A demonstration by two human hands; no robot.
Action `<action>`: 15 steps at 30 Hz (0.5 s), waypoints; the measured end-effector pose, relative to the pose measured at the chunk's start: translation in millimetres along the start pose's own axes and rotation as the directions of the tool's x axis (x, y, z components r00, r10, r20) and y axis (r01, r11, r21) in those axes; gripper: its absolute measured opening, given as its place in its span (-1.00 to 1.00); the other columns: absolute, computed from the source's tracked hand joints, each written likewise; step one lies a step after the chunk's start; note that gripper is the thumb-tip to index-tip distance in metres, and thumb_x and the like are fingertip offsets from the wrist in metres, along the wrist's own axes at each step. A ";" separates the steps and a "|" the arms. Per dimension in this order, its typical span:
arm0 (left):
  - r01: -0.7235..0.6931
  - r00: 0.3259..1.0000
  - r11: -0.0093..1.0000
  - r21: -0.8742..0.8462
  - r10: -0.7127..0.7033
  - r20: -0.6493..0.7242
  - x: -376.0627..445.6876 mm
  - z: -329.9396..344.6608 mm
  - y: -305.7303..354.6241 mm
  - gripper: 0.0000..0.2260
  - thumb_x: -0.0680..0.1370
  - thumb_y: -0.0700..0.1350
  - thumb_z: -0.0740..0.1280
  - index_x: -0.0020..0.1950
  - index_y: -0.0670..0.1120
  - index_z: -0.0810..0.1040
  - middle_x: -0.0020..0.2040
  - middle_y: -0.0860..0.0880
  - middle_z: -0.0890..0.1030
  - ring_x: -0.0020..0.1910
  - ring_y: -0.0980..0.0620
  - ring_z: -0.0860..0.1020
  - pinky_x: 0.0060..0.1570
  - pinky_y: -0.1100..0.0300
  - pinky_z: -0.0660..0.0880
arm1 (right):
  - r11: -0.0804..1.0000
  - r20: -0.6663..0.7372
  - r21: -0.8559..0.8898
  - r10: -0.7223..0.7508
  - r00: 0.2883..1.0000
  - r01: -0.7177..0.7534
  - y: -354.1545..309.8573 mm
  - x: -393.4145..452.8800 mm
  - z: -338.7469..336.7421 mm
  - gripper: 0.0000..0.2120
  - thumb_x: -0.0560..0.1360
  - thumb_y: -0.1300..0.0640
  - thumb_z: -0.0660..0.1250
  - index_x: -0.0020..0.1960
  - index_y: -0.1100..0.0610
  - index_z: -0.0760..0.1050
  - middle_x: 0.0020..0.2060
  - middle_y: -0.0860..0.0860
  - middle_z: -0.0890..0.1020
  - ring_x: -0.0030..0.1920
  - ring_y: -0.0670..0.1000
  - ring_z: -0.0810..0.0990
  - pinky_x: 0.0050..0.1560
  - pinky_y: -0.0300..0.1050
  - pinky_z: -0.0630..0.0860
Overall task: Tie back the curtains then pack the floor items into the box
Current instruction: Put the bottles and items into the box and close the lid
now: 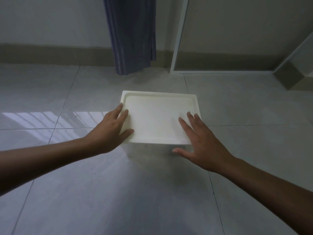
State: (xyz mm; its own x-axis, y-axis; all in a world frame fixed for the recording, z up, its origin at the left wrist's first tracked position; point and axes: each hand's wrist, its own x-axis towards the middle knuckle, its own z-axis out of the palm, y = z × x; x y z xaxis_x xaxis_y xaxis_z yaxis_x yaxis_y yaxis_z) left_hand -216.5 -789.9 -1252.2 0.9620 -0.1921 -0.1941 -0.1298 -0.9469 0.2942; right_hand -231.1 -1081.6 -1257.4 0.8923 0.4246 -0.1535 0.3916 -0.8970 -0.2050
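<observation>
The tiled floor carries all items. It is laid in large pale grey glossy tiles, with a bright reflected patch toward its left edge. A wall with a darker skirting strip runs along the far edge of the floor.

A white frame stands upright at the far right, its lower rail resting on the floor at the far edge. A blue-purple curtain hangs at the far centre, gathered into a narrow bundle of folds; its hem ends just above the floor.

The white box sits on the floor at centre, in front of the curtain and well apart from it. Its top surface is a rectangular lid with a raised rim and a recessed panel. The contents are not visible.

The left hand lies on the left edge of the box: fingers straight and spread over the rim, thumb resting on the near-left corner. The right hand lies on the near-right corner: fingers extended flat on the lid, thumb stretched below the near edge. Neither hand curls around anything; both rest flat with fingers released. The box lies between the two hands, touching both.
</observation>
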 end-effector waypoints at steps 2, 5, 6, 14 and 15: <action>-0.046 0.998 0.999 0.001 0.046 0.034 -3.5 5.7 -6.5 -0.39 0.61 0.11 0.10 0.57 -0.13 0.02 0.58 -0.04 -0.04 0.55 -0.04 -0.01 0.49 0.09 0.04 | 0.996 0.013 -0.085 -0.019 1.000 0.020 6.6 1.1 7.9 -0.09 0.41 -0.47 -0.05 0.57 -0.01 -0.24 0.54 0.03 -0.26 0.53 0.03 -0.29 0.47 -0.07 -0.24; -0.084 0.995 0.996 0.004 0.084 0.054 -3.7 9.4 -13.6 -0.36 0.59 0.17 -0.02 0.57 -0.13 -0.01 0.58 -0.02 -0.03 0.56 -0.01 -0.03 0.51 0.11 0.03 | 0.979 -0.023 -0.202 -0.034 0.999 0.029 14.6 1.4 19.5 -0.13 0.47 -0.42 -0.06 0.57 0.12 -0.03 0.54 0.19 0.02 0.55 0.15 -0.01 0.51 0.05 -0.01; -0.091 0.994 0.996 0.009 0.091 0.059 -3.3 10.2 -15.0 -0.32 0.55 0.22 -0.07 0.57 -0.13 -0.03 0.59 -0.01 -0.04 0.56 0.00 -0.04 0.51 0.11 0.03 | 0.973 -0.023 -0.230 -0.031 0.999 0.025 16.1 1.5 21.9 -0.16 0.48 -0.38 -0.02 0.56 0.15 0.02 0.53 0.21 0.10 0.53 0.18 0.08 0.49 0.08 0.05; -0.194 0.974 0.977 0.086 0.182 0.134 -7.6 12.7 -26.8 -0.01 0.33 0.49 0.02 0.56 -0.03 -0.26 0.53 0.07 -0.31 0.52 0.02 -0.28 0.48 0.01 0.02 | 0.972 -0.155 -0.235 -0.062 0.986 0.024 19.0 4.6 32.0 -0.27 0.49 -0.18 0.30 0.50 0.19 0.21 0.44 0.25 0.31 0.44 0.22 0.32 0.42 0.15 0.17; -0.207 0.973 0.972 0.108 0.193 0.126 -6.4 13.1 -27.8 -0.03 0.34 0.46 0.04 0.56 -0.04 -0.24 0.54 0.06 -0.29 0.53 -0.01 -0.25 0.49 -0.02 0.07 | 0.970 -0.163 -0.244 -0.065 0.984 0.023 20.0 5.6 31.8 -0.29 0.48 -0.18 0.27 0.49 0.19 0.23 0.43 0.26 0.34 0.42 0.22 0.34 0.41 0.15 0.19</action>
State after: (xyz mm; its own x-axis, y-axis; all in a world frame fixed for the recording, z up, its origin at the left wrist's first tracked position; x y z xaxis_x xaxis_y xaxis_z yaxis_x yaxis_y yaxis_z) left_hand -222.3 -765.7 -1271.4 0.8807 -0.4020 -0.2504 -0.3507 -0.9089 0.2254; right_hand -225.4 -1093.3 -1293.1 0.8898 0.4560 0.0200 0.4552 -0.8898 0.0334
